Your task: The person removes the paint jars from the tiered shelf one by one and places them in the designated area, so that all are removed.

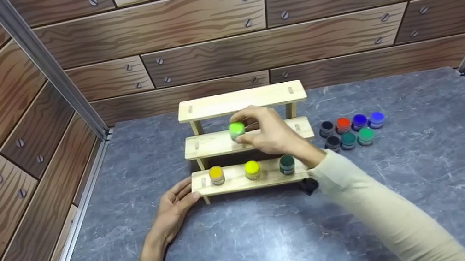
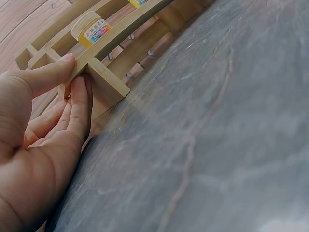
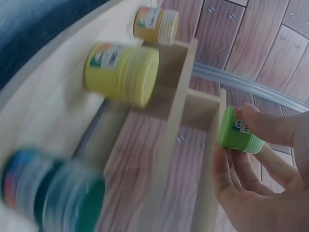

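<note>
A three-tier wooden display stand stands on the grey table. My right hand pinches a light green paint jar between thumb and fingers, at the middle tier; whether the jar touches the board cannot be told. On the lowest tier sit an orange-yellow jar, a yellow jar and a dark green jar, spaced apart. My left hand grips the left end of that tier. In the left wrist view, its thumb lies at the board's edge, the fingers under it.
Right of the stand, several paint jars are grouped in two rows, among them a red jar, a blue jar and a green jar. Wood-patterned walls enclose the grey table at the back and sides.
</note>
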Action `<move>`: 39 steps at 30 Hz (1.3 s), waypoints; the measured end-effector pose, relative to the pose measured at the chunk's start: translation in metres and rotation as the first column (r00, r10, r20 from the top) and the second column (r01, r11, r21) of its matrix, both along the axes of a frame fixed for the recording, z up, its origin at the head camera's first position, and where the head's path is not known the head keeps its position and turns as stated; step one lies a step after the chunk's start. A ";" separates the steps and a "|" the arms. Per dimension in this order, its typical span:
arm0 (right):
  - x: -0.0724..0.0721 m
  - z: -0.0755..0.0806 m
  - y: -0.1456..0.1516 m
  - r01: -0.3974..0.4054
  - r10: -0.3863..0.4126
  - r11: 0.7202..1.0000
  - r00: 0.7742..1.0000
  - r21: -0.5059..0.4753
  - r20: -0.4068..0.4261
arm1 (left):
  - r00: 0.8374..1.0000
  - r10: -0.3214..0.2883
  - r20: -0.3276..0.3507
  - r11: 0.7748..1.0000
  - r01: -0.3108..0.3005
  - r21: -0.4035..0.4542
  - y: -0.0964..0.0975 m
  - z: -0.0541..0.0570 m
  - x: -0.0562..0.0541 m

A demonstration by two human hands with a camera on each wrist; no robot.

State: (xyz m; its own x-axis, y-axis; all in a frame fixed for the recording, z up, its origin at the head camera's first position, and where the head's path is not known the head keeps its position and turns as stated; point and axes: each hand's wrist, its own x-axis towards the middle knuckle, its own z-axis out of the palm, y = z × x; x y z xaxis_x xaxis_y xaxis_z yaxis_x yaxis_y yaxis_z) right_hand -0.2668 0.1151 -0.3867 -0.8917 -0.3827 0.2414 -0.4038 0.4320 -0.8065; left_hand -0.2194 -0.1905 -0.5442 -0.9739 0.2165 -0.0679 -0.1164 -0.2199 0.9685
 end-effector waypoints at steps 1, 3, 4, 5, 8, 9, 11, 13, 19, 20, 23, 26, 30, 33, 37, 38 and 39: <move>0.001 0.001 0.005 -0.002 0.002 1.000 1.000 -0.008 -0.012 | 1.000 0.001 0.001 1.000 -0.001 0.001 0.000 0.000 0.000; 0.003 0.002 0.015 0.002 -0.003 1.000 0.999 -0.015 -0.038 | 1.000 0.001 0.001 1.000 -0.001 0.004 0.000 0.000 -0.001; 0.003 0.002 0.020 0.005 -0.006 1.000 0.999 -0.020 -0.046 | 1.000 0.001 0.001 1.000 -0.001 0.006 0.000 -0.001 -0.001; 0.004 0.002 0.025 0.007 -0.009 1.000 0.999 -0.022 -0.052 | 1.000 0.001 0.003 1.000 -0.001 0.006 0.000 -0.001 -0.001; 0.007 0.002 0.041 0.015 -0.017 1.000 0.998 -0.024 -0.064 | 1.000 0.005 0.004 1.000 -0.005 0.009 0.001 -0.001 -0.002; 0.008 0.002 0.047 0.020 -0.022 1.000 0.998 -0.023 -0.065 | 1.000 0.005 0.003 1.000 -0.005 0.009 0.001 0.000 -0.002; 0.010 0.002 0.058 0.027 -0.028 0.999 0.997 -0.018 -0.077 | 1.000 0.001 0.000 1.000 -0.001 0.006 0.001 -0.001 -0.002; 0.011 0.001 0.070 0.037 -0.038 0.999 0.995 -0.008 -0.090 | 1.000 -0.001 -0.001 1.000 0.001 0.003 0.000 -0.001 -0.002; 0.015 -0.003 0.102 0.079 -0.077 0.997 0.990 0.018 -0.119 | 1.000 -0.002 -0.003 1.000 0.002 -0.007 -0.001 -0.001 -0.001; 0.016 -0.003 0.106 0.088 -0.084 0.996 0.989 0.022 -0.123 | 1.000 -0.003 -0.003 1.000 0.003 -0.007 -0.001 0.000 -0.001; 0.018 -0.003 0.118 0.108 -0.103 0.994 0.985 0.029 -0.135 | 1.000 -0.007 -0.004 1.000 0.007 0.001 -0.001 -0.001 -0.001; 0.019 -0.002 0.128 0.127 -0.120 0.991 0.982 0.038 -0.146 | 1.000 -0.001 -0.008 1.000 0.001 0.002 -0.001 0.000 0.000; 0.020 -0.002 0.142 0.156 -0.147 0.986 0.979 0.055 -0.140 | 1.000 0.001 -0.010 1.000 -0.001 -0.006 -0.001 0.000 0.000; 0.021 -0.002 0.152 0.174 -0.166 0.983 0.978 0.057 -0.129 | 1.000 0.000 -0.005 1.000 0.000 -0.004 -0.001 0.000 0.000; 0.024 -0.003 0.167 0.194 -0.185 0.979 0.975 0.061 -0.121 | 1.000 0.000 -0.002 1.000 0.000 -0.002 0.000 0.000 -0.001; 0.025 -0.003 0.171 0.198 -0.190 0.978 0.975 0.060 -0.114 | 1.000 -0.001 -0.001 1.000 0.001 -0.002 0.000 0.000 -0.001; 0.025 -0.004 0.175 0.204 -0.197 0.977 0.975 0.059 -0.107 | 1.000 -0.002 0.001 1.000 0.002 -0.002 0.000 0.000 -0.001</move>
State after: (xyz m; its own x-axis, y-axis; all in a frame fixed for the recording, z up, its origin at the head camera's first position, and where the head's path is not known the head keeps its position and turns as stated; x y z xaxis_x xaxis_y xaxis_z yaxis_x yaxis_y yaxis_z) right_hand -0.2415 0.2903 -0.3906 -0.9245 -0.2180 0.3126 -0.3807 0.5657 -0.7315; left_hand -0.2206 -0.1908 -0.5442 -0.9734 0.2185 -0.0690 -0.1175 -0.2175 0.9690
